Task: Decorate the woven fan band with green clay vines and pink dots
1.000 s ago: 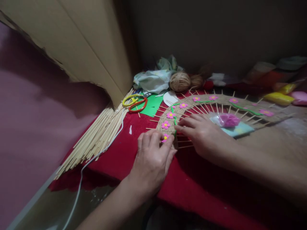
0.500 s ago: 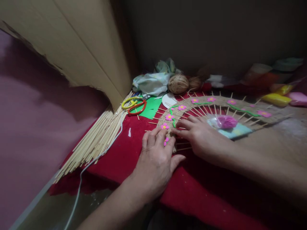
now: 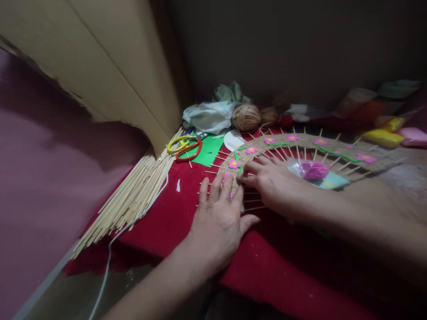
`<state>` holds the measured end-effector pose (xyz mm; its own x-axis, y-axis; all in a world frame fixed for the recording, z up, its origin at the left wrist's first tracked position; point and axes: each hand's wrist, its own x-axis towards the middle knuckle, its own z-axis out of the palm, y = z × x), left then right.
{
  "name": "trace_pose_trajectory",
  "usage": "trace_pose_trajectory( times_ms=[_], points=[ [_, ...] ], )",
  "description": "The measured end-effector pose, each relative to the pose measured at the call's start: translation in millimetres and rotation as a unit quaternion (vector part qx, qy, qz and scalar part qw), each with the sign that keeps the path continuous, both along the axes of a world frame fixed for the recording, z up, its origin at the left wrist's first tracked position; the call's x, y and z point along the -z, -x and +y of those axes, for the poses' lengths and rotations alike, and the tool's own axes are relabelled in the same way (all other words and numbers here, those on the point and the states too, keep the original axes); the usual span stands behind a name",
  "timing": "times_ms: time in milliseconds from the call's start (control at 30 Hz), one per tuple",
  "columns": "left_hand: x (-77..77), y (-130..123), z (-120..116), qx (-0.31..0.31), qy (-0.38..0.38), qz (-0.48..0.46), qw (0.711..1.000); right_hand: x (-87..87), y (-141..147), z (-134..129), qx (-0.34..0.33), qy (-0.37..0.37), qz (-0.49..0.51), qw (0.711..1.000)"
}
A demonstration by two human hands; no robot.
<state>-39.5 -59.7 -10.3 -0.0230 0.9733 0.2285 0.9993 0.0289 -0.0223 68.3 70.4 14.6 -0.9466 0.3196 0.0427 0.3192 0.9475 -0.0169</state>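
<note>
A curved woven twine band [image 3: 308, 141] on thin sticks lies on the red cloth, decorated with pink clay flowers [image 3: 251, 150] with yellow centres and a green clay strip [image 3: 237, 156]. My left hand [image 3: 218, 218] rests palm down over the band's near left end, fingers spread, partly covering flowers there. My right hand [image 3: 267, 180] reaches in from the right, its curled fingertips pinched at the lower end of the green strip, on the band's inner edge. The exact contact is hidden by the fingers.
Thin sticks [image 3: 130, 195] lie in a pile at left, crossed by a white cable [image 3: 147, 211]. Scissors [image 3: 188, 151] with yellow and red handles lie on green paper [image 3: 211, 151]. Behind are a twine ball [image 3: 246, 117] and a pink clay packet [image 3: 312, 170] inside the arch.
My left fingers have spread and shifted slightly, showing more of the sticks beside the band. My right fingertips have curled in closer together by the green strip. The view has shifted slightly.
</note>
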Motion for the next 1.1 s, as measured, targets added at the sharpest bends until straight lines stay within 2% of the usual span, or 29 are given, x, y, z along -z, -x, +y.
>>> trace_pose_trajectory(
  times_ms=[167,333,533,700,1100],
  points=[
    [0.9,-0.2,1.0,-0.001,0.012,0.002,1.0,2.3,-0.2,3.2,-0.007,0.017,0.007,1.0],
    [1.6,2.4,0.5,0.001,-0.01,-0.006,1.0,2.0,-2.0,14.1,0.001,0.003,0.067,0.998],
    [1.7,0.8,2.7,-0.001,0.001,-0.003,1.0,-4.1,3.4,13.2,0.031,-0.012,-0.011,0.999],
    [1.5,-0.4,4.9,0.0,0.029,0.008,1.0,-3.2,7.1,10.9,0.046,-0.026,-0.031,0.998],
    [6.6,1.9,3.5,0.003,0.002,0.013,1.0,0.0,2.2,12.4,0.002,-0.054,0.02,0.998]
  ],
)
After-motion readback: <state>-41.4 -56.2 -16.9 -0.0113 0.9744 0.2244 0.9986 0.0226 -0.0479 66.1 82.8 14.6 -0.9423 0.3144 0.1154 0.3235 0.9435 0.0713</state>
